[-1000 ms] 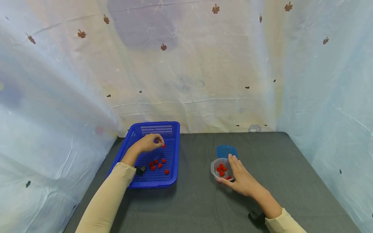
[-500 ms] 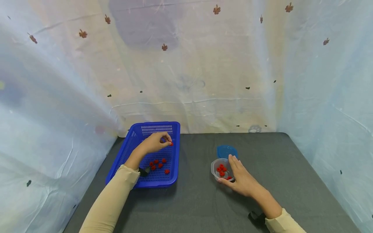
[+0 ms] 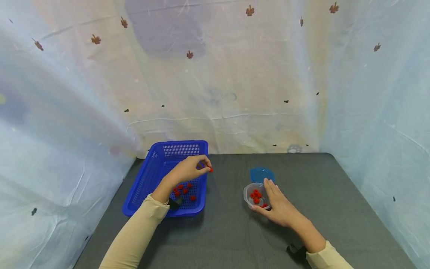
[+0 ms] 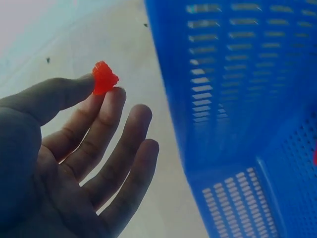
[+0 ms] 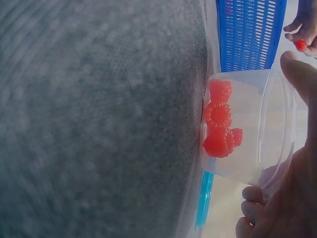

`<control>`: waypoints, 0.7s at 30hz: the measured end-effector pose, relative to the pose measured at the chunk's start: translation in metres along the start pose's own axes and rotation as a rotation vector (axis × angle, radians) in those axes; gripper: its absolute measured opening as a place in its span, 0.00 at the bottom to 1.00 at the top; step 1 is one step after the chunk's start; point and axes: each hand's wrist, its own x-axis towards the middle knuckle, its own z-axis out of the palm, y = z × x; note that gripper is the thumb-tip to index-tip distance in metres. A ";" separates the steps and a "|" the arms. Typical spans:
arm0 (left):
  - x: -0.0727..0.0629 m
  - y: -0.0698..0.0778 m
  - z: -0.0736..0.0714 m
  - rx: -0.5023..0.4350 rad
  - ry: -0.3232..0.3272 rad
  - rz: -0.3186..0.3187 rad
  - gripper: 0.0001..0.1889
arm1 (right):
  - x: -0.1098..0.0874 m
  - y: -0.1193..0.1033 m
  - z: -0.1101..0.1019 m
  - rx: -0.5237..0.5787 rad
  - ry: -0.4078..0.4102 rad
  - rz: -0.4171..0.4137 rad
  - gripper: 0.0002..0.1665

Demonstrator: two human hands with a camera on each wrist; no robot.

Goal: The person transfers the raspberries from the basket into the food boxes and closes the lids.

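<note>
My left hand (image 3: 189, 170) pinches a red raspberry (image 4: 104, 78) between thumb and fingertips, just past the right rim of the blue plastic basket (image 3: 203, 190). In the left wrist view the other fingers are spread and loosely bent. Several raspberries (image 3: 185, 191) lie on the basket floor, some partly hidden by the left arm. My right hand (image 3: 281, 207) holds a small clear plastic tub (image 5: 247, 99) at its rim, thumb on the near side and fingers along the right side. A few raspberries (image 5: 219, 115) sit at the bottom of this tub, which stands upright on the table.
A blue lid (image 3: 260, 174) lies on the dark grey tablecloth (image 3: 221, 231), right behind the tub. Between basket and tub runs a stretch of tablecloth. A patterned plastic curtain (image 3: 221, 93) closes off the back and both sides. Dark straps are on both wrists.
My left hand has moved right with the pinched raspberry, from over the basket floor to beyond its right rim. The right hand and the tub have stayed in place.
</note>
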 end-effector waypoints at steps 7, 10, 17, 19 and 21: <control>0.002 0.024 0.008 0.002 -0.002 0.012 0.05 | -0.001 -0.001 0.000 0.007 -0.001 -0.004 0.72; 0.004 0.031 0.011 0.002 -0.009 0.029 0.04 | -0.001 -0.001 -0.001 0.010 0.003 -0.006 0.72; 0.012 0.045 0.019 -0.005 -0.030 0.078 0.03 | 0.000 -0.001 -0.001 0.014 0.008 -0.004 0.72; 0.014 0.049 0.022 -0.007 -0.042 0.090 0.03 | 0.000 -0.001 -0.001 0.011 0.007 -0.001 0.72; 0.017 0.052 0.025 -0.004 -0.054 0.104 0.03 | 0.000 -0.001 0.000 0.006 0.006 0.000 0.73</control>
